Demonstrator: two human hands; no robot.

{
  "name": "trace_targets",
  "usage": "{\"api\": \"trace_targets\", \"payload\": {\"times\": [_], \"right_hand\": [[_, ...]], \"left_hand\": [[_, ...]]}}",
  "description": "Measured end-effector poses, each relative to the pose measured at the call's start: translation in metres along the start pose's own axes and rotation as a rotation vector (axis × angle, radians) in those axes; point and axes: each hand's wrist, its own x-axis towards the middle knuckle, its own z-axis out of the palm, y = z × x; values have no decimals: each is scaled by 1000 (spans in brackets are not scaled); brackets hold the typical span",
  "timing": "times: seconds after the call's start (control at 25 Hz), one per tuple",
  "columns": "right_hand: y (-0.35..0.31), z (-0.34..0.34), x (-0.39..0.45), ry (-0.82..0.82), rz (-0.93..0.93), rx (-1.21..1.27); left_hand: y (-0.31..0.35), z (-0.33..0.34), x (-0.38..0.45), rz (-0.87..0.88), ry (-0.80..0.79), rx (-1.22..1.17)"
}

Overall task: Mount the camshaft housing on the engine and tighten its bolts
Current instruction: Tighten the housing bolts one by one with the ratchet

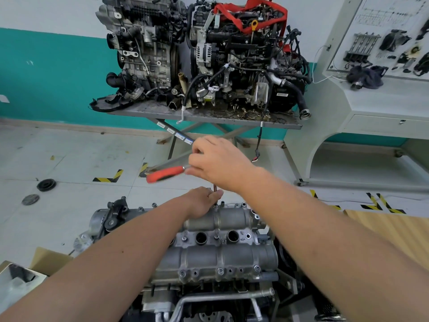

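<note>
The grey camshaft housing lies on top of the engine in front of me, with bolts along its near edge. My right hand holds the head end of a ratchet whose red handle points left and is blurred. A thin extension shaft runs down from it to a bolt at the housing's far edge. My left hand pinches the lower end of that shaft, right above the housing.
Two other engines stand on a grey lift table by the teal wall. A training panel cabinet is at the right. Cardboard boxes sit low left, a wooden board right, round parts on the floor.
</note>
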Motion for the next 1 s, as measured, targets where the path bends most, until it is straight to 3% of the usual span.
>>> {"api": "trace_targets", "payload": {"times": [0.08, 0.16, 0.4, 0.56, 0.72, 0.88, 0.92, 1.0], "right_hand": [[17, -3, -12, 126, -267, -83], [21, -5, -17, 98, -304, -99], [-13, -1, 7, -156, 477, -105], [-21, 3, 11, -142, 648, -52], [-13, 3, 1, -98, 508, 73], [0, -5, -19, -60, 140, 143], [-1, -6, -19, -74, 133, 114], [-5, -5, -12, -107, 289, 52]], "left_hand": [[-2, 1, 1, -6, 9, 37], [-2, 1, 2, -1, 18, 57], [2, 1, 0, 52, 7, -1], [2, 3, 1, 61, 39, -22], [4, 2, -3, 17, 10, -28], [2, 4, 0, -4, 9, 5], [1, 4, 0, 3, 14, 9], [1, 4, 0, 28, 22, 4]]}}
